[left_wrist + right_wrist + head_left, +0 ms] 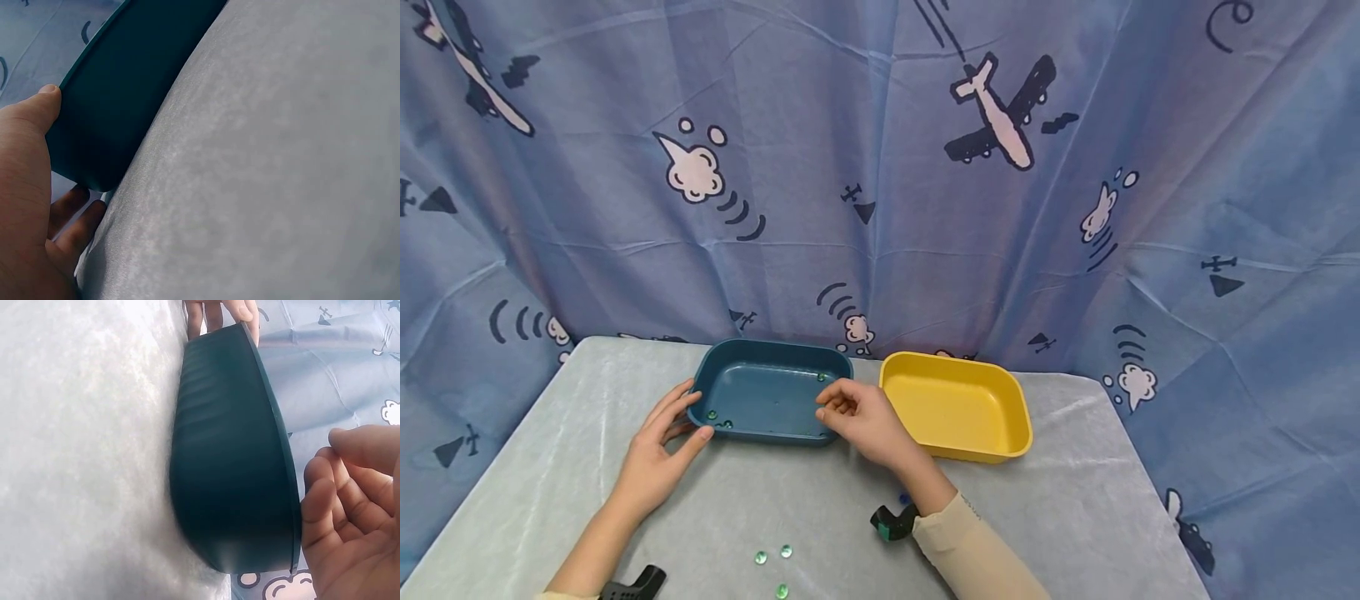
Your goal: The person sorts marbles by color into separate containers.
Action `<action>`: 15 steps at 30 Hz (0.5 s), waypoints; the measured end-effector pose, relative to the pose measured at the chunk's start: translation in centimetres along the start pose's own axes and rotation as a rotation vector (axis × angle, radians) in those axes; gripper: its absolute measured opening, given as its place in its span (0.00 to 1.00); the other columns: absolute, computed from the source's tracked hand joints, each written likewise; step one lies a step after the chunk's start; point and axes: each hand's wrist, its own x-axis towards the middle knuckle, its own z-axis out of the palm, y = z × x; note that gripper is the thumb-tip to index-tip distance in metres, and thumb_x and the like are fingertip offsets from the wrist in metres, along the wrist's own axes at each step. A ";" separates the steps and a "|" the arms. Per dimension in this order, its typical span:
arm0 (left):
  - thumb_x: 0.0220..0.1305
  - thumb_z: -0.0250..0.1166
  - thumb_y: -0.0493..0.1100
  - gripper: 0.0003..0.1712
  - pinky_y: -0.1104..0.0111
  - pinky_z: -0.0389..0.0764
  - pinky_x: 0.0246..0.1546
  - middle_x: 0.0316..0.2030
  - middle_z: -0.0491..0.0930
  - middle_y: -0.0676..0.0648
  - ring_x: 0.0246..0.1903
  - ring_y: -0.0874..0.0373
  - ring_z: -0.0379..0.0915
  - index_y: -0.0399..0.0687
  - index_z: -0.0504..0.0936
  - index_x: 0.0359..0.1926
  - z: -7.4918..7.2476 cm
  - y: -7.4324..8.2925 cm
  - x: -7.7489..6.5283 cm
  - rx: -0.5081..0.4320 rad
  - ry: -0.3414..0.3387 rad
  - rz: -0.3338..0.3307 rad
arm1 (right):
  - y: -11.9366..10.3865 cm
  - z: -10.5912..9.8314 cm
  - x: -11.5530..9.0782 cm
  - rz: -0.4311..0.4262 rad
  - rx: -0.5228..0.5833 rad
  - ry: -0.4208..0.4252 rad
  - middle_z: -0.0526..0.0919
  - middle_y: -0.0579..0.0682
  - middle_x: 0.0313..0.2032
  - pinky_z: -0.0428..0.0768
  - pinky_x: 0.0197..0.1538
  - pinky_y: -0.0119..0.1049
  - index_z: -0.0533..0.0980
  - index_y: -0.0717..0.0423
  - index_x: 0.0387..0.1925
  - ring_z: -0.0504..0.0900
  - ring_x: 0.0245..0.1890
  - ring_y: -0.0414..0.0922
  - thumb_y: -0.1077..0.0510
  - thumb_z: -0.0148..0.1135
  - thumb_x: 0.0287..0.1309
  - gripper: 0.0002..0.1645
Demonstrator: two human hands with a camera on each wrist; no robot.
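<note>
Spanning near left corner of smooth, round-cornered teal tray (pixel 775 390), left hand (pixel 653 457) lay spread, touching it. Tray opened upward between hands, long axis running left to right. Right hand (pixel 870 422) hung at right rim, loosely bent, thumb apart. Glossy green glass beads (pixel 712 414) dotted tray floor.

Your table (pixel 1075 500) had a pale grey, slightly creased surface. Along its far side you had a dark teal tray (pixel 767 392), with a yellow tray (pixel 955 408) just beside it on the right. Nearer you lay three green beads (pixel 761 557), and a blue bead (pixel 904 498) farther right.
</note>
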 end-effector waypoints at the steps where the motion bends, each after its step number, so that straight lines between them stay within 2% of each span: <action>1: 0.72 0.74 0.34 0.34 0.82 0.77 0.59 0.82 0.64 0.47 0.67 0.68 0.71 0.41 0.77 0.76 0.0 0.0 0.0 0.002 -0.001 -0.001 | 0.0 0.0 0.0 -0.002 0.002 0.000 0.86 0.46 0.37 0.81 0.38 0.31 0.86 0.62 0.50 0.80 0.34 0.44 0.59 0.72 0.74 0.11; 10: 0.73 0.74 0.34 0.33 0.83 0.77 0.60 0.82 0.63 0.47 0.65 0.68 0.73 0.40 0.76 0.76 0.0 0.1 -0.1 0.007 -0.006 -0.002 | -0.1 0.1 -0.2 -0.016 0.002 0.005 0.86 0.46 0.37 0.81 0.37 0.30 0.87 0.59 0.49 0.80 0.34 0.45 0.59 0.72 0.73 0.08; 15: 0.72 0.74 0.32 0.33 0.83 0.77 0.59 0.81 0.64 0.44 0.65 0.67 0.73 0.40 0.77 0.75 0.1 0.3 0.0 -0.004 0.004 0.027 | -0.1 0.1 -0.3 -0.028 -0.006 0.008 0.86 0.46 0.37 0.82 0.37 0.31 0.87 0.57 0.49 0.80 0.34 0.44 0.58 0.72 0.74 0.08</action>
